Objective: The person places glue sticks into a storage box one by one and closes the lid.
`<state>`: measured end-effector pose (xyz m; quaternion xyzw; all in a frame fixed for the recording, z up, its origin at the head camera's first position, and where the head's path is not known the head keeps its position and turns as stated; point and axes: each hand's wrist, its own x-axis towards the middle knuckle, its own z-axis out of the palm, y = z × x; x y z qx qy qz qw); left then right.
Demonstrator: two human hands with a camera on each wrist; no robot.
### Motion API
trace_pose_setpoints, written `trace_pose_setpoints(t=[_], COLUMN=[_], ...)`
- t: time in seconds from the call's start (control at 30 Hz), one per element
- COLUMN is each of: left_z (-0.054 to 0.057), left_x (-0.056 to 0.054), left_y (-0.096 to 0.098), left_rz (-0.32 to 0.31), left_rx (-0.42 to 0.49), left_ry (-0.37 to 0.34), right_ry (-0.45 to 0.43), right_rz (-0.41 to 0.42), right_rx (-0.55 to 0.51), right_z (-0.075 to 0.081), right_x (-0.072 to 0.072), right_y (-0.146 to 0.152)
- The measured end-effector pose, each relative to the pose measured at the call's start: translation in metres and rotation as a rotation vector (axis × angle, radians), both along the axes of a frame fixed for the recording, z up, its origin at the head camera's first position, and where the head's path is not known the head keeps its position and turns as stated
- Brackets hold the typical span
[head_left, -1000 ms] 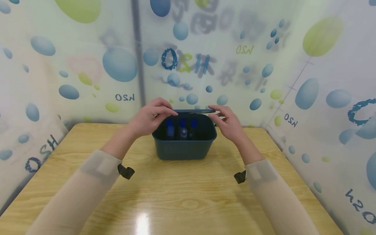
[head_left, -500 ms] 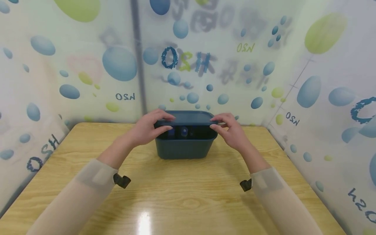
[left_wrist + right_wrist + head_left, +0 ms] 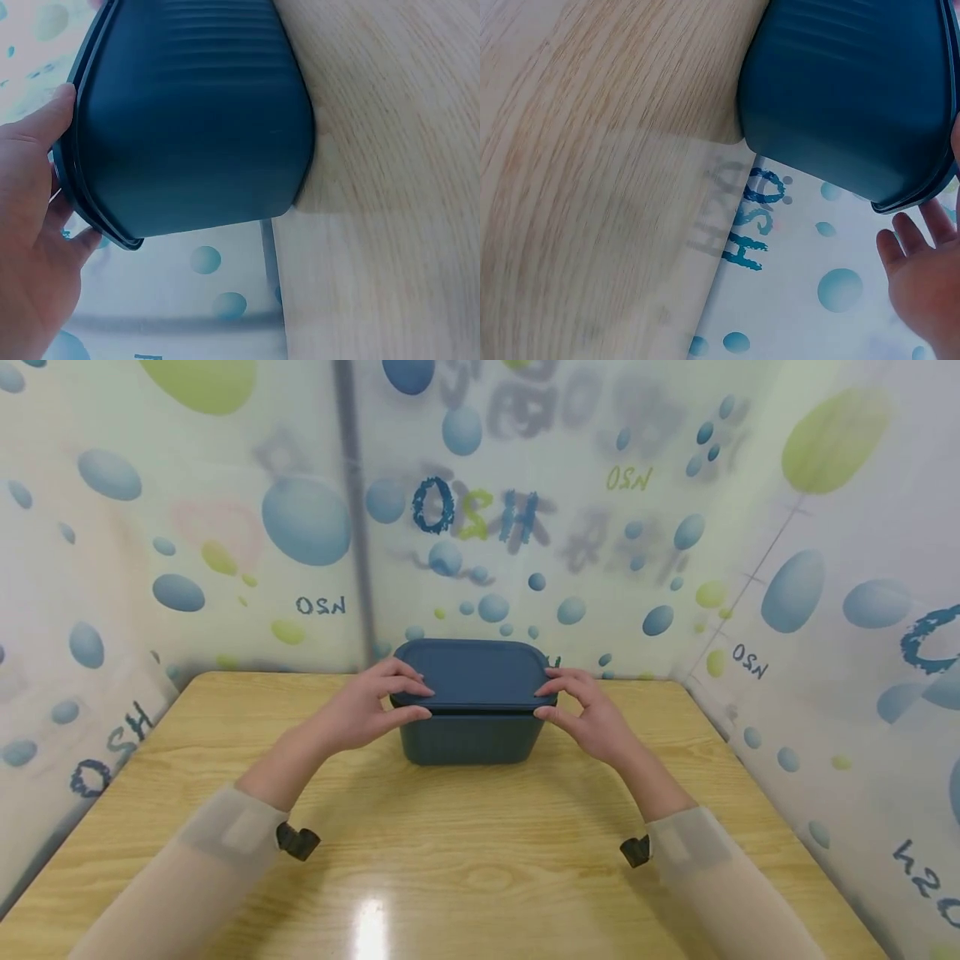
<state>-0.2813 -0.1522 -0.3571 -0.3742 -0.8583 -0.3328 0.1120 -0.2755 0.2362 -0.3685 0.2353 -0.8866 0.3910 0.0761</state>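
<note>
A dark blue box with rounded corners stands upright at the back middle of the table. Over its mouth lies a flat lid, a thin dark gap showing along the front edge in the head view. My left hand holds the lid's left end, fingers on top and thumb at the front rim. At the opposite end, my right hand pinches the lid in the same way. The left wrist view has the lid's edge right along the box rim. The box's contents are hidden under the lid.
The wooden table reaches back to a pale wall panel printed with blue and green drops, close behind the box. Another printed panel borders the right side. Small black wrist cameras sit on the sleeves.
The lid has tilted down from nearly edge-on at the back to lying over the box mouth, covering the blue-capped bottles inside. Both hands have come forward and lower with it.
</note>
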Motion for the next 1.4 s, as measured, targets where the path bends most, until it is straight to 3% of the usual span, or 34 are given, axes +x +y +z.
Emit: trace_pose_setpoints(t=[0.13,0.4,0.67,0.93,1.07,1.2,1.3,1.4], left_z=[-0.005,-0.010,-0.015,-0.022,-0.018,-0.012,-0.012,-0.015], left_x=[0.000,0.002,0.005,0.000,-0.008,-0.017,-0.022,-0.024], left_y=[-0.002,-0.004,-0.004,-0.003,-0.003,-0.004,-0.005,-0.006], left_rz=[-0.014,-0.018,-0.006,0.022,0.107,0.199,0.228,0.230], left_rx=[0.020,0.033,0.035,0.110,0.089,0.016,-0.037,-0.047], left_ry=[0.048,0.074,0.083,0.081,0.012,-0.134,-0.227,-0.275], right_ry=[-0.005,0.003,0.013,-0.045,-0.071,-0.107,-0.145,-0.176], right_rz=[0.010,0.015,0.020,-0.006,-0.025,-0.032,-0.030,-0.029], right_rx=[-0.011,-0.005,-0.023,-0.031,-0.034,-0.012,0.017,0.031], right_z=[0.000,-0.003,-0.007,-0.005,-0.003,0.000,0.001,0.000], right_x=[0.001,0.003,0.003,0.002,-0.005,-0.015,-0.022,-0.027], right_y=[0.000,0.000,0.000,0.000,-0.002,-0.004,-0.004,-0.005])
